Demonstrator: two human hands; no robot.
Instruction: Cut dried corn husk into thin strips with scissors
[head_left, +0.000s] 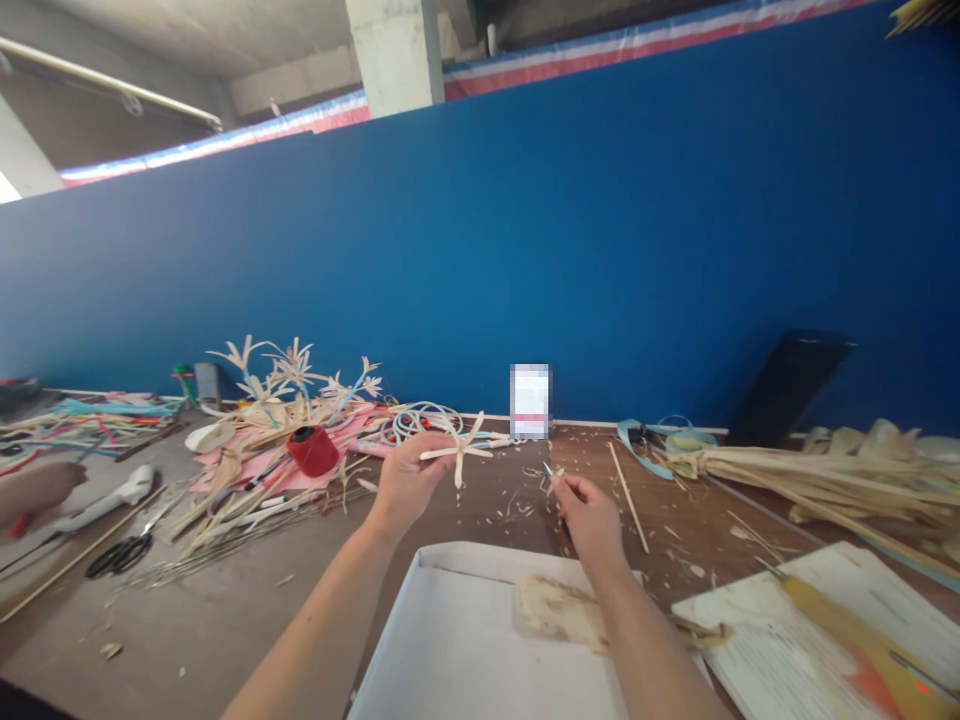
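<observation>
On my feed, left hand [411, 482] has thumb and fingers closed on a pale strip flower [460, 452], star-shaped, narrow petals spread, held up over the brown surface [232, 640]. Right hand [591, 518] pinches a small pointed piece [549, 469] between thumb and fingertips, apart from the flower; too small for me to tell what it is. Pale scraps scatter on the surface around and beyond the right hand, one thin stick [628, 498] just right of it. White tray [415, 625] sits below my forearms, brown-stained patch inside. Left of the left hand I get a red thread spool [315, 453] beside pink paper and loose strips, more strip flowers [289, 370] on light blue stems behind it, plus a coil of light blue cord [426, 424]. Further left: black-handled scissors [124, 553] and another person's hand [43, 492], blurred at the edge, can't tell its grip. Right side: bundle of dried husk strips [787, 478], light blue ribbon [651, 462] by its tied end, yellow-handled tool [847, 635] lying on paper sheets [731, 612]. Blue partition [480, 260] runs behind everything.
</observation>
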